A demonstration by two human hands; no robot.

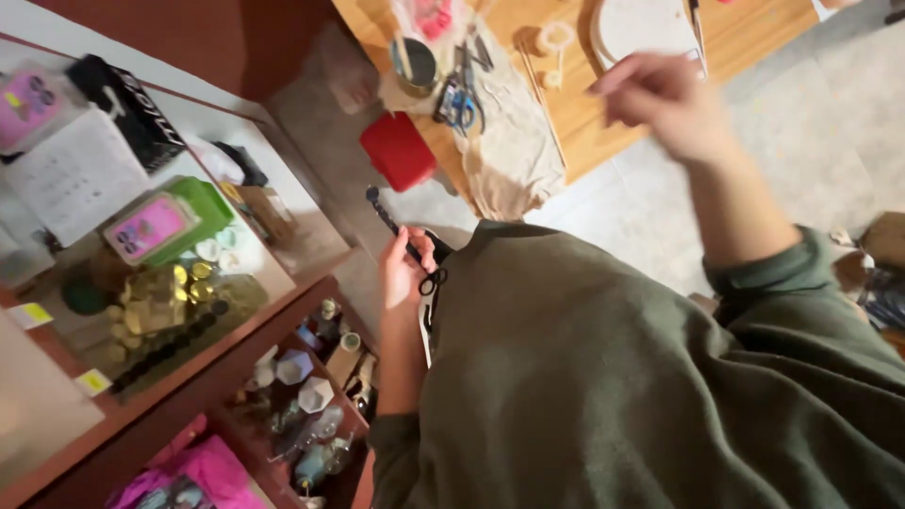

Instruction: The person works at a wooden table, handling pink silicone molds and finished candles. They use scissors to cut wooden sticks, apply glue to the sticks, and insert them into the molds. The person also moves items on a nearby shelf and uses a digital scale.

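- Left hand [403, 269] closed around a slim dark tool with a rounded tip [388, 219], held close against the olive-green sweater [603, 377], above the gap between the wooden shelf unit [236, 349] and the light wooden desk [584, 123].
- Small black-handled scissors [434, 281] hanging just beside that hand; whether gripped or merely dangling, cannot tell.
- Right hand [660, 99] raised and blurred over the desk's near edge, fingers pinched together; nothing discernible between them.
- On the desk: a beige cloth [514, 141] draped over the near edge, a round metal tin [415, 64], blue-handled scissors [459, 106], a roll of pale tape [554, 38], a round wooden hoop [641, 28].
- Red square stool [398, 151] on the floor beside the desk's corner.
- Judged from the layout: tool picked up and in hand, materials spread out, cloth not yet being worked.
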